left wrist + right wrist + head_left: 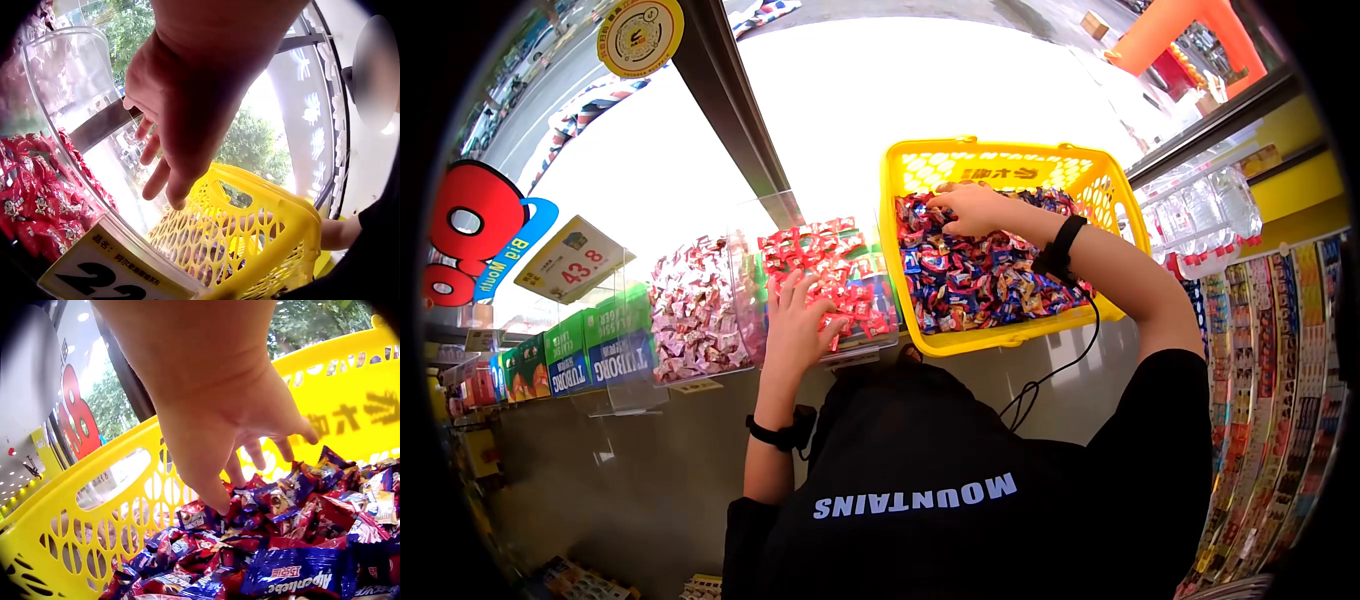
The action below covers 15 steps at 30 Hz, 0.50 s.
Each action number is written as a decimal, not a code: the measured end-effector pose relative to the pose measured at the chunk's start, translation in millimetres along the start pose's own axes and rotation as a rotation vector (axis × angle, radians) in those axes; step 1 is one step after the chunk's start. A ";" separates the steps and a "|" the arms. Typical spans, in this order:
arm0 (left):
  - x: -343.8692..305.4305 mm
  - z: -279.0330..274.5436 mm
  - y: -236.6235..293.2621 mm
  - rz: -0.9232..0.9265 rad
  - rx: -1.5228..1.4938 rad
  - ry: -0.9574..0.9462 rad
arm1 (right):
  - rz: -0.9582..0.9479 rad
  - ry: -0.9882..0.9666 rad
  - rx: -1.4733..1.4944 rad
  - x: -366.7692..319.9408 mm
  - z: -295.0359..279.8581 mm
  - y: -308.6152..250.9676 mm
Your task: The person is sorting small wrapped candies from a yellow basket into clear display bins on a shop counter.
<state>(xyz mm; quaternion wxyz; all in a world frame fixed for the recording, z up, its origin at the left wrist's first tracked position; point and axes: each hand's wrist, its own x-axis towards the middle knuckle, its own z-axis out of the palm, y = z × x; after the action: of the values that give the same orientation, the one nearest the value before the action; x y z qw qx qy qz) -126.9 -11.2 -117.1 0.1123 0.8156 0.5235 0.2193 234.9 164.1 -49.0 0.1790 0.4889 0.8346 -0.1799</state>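
Observation:
A yellow basket point(1135, 215) holds many blue and red wrapped candies point(970, 285). Inside it, the right hand point(975, 208) hovers at the candies' surface with fingers spread; in the right wrist view this hand point(219, 431) has its fingertips at the candies point(300, 569), and no candy shows in its grip. Over a clear bin of red wrapped candies point(810, 245), the left hand point(797, 325) is held with fingers extended. The left wrist view shows the left hand point(178, 119) empty, between the red candies point(40, 200) and the basket point(300, 219).
Pink wrapped candies point(695, 310) fill the bin to the left, beside green and blue Tuborg boxes point(615, 335). A price sign point(575, 260) stands behind these. Water bottles point(1210, 210) and hanging packets point(1270, 340) are at the right. A black cable point(1055, 372) hangs below the basket.

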 end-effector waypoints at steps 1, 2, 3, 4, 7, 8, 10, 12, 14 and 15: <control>-2.3 0.5 -4.4 -0.010 -0.008 0.015 | 0.034 0.017 -0.003 3.7 3.2 -2.2; -4.1 0.7 -7.6 -0.020 -0.016 0.031 | 0.069 0.034 -0.005 6.2 7.9 -5.1; -5.4 -1.7 -7.3 -0.036 -0.006 0.027 | 0.104 0.050 -0.007 7.7 11.7 -8.2; -6.6 -4.6 -5.7 -0.053 0.002 0.022 | 0.105 0.052 -0.015 8.9 15.0 -10.3; -7.2 -3.9 -4.4 -0.069 0.006 0.016 | 0.151 0.044 -0.011 7.5 17.5 -17.0; -7.0 -2.7 -4.2 -0.069 0.005 0.016 | 0.148 0.037 -0.013 8.3 18.2 -16.3; -4.9 1.2 -2.8 -0.044 -0.013 0.034 | 0.142 0.026 -0.015 9.8 18.6 -16.1; -0.7 0.3 -0.8 -0.031 -0.024 0.033 | 0.145 0.014 0.013 10.7 14.0 -17.5; 3.1 -5.4 2.8 -0.031 -0.030 0.011 | 0.118 0.045 0.015 7.1 9.1 -18.6; 5.4 -7.7 4.6 -0.024 -0.029 0.027 | 0.088 0.082 0.004 3.7 7.1 -19.5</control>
<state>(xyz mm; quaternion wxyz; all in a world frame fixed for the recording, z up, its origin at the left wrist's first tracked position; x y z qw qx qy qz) -124.9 -8.6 -107.1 0.1195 0.8046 0.5315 0.2364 216.9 154.6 -54.5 0.1513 0.5325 0.8186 -0.1531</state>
